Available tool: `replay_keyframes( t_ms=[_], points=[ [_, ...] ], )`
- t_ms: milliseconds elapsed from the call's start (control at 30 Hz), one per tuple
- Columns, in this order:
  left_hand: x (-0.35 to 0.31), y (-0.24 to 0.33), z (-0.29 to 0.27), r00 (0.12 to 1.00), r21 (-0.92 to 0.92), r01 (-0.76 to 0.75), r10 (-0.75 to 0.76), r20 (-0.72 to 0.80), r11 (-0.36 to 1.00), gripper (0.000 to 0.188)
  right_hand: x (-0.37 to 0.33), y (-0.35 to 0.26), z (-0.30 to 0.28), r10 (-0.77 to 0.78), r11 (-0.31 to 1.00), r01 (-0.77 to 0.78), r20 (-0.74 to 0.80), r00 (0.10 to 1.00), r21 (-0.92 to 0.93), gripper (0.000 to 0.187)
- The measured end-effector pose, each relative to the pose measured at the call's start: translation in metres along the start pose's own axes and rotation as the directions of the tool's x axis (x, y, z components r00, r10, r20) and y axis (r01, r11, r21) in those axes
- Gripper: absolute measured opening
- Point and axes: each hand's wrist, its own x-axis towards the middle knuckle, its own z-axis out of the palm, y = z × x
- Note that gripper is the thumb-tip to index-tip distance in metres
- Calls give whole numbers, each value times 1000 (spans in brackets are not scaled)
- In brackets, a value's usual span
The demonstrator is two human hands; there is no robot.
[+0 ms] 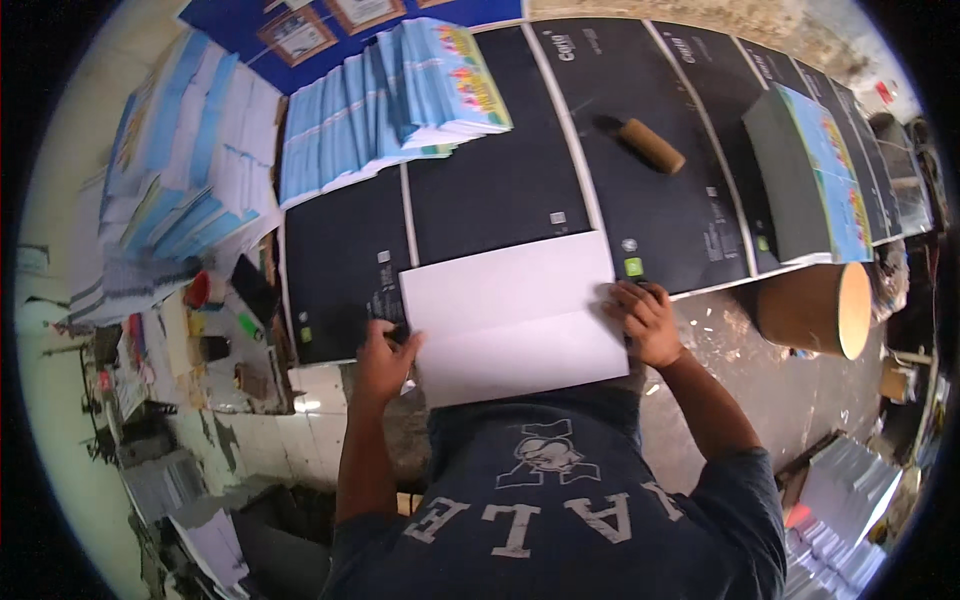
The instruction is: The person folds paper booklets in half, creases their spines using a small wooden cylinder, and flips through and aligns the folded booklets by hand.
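Creased white paper sheet (515, 325): overhanging surface's (490, 190) near edge | left hand (385, 360): half-curled, apparently pinching left edge | right hand (645, 322): fingers bent at right edge, grip unclear | risk: uneven pull could skew or crumple sheet

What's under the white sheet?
The black tabletop shows along the far edge of the white sheet; the near part reaches past the table's front edge toward the shirt. Anything directly underneath is covered, so I can't tell.
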Motion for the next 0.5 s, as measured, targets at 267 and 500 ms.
replay_keyframes(
  t_ms=[267, 500],
  points=[
    [-6, -47, -14, 639, 703, -642, 720, 271, 306, 49, -3, 0, -1, 3, 1000, -3, 56, 998, -7, 37],
    [6, -96, 16, 513, 735, -613, 853, 92, 289, 48, -6, -10, -2, 108, 991, -99, 98, 989, -91, 38]
  ],
)
